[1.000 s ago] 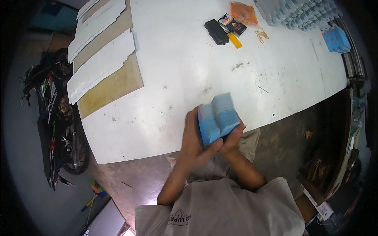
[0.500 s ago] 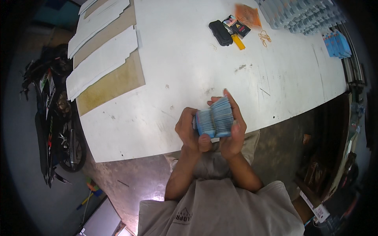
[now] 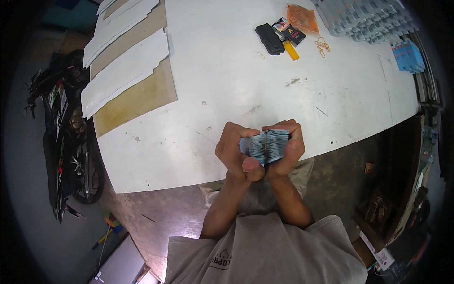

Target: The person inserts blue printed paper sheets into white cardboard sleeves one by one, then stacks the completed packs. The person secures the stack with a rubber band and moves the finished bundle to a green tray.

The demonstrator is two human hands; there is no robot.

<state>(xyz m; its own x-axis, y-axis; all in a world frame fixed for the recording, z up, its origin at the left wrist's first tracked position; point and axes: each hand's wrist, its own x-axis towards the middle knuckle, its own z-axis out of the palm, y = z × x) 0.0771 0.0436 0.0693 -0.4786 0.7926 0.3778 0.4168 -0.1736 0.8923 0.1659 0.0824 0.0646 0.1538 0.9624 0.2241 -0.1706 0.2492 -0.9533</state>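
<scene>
Over the near edge of the table, a thick bundle of thin blue card pieces [image 3: 275, 146] is held edge-up between both hands. A narrow band seems to run across its middle. My left hand [image 3: 232, 147] is closed round the left end, its thumb low at the near side. Wrapped round the right end is my right hand [image 3: 292, 150], with fingers bent over the far side. The palms hide both ends of the bundle.
On the white table [image 3: 227, 85] lie a black pouch [image 3: 269, 39], a yellow lighter [image 3: 291, 50], rubber bands [image 3: 322, 46] and an orange bag [image 3: 302, 19]. White sheets [image 3: 127, 71] lie left; grey stacks [image 3: 369, 19] and blue packs [image 3: 407, 56] stand right. A motorbike [image 3: 71, 137] is beyond the left edge.
The bundle has turned and its fanned top now sits more even and compact. My right fingers, stretched along its side before, have curled over it. Both hands have shifted slightly right.
</scene>
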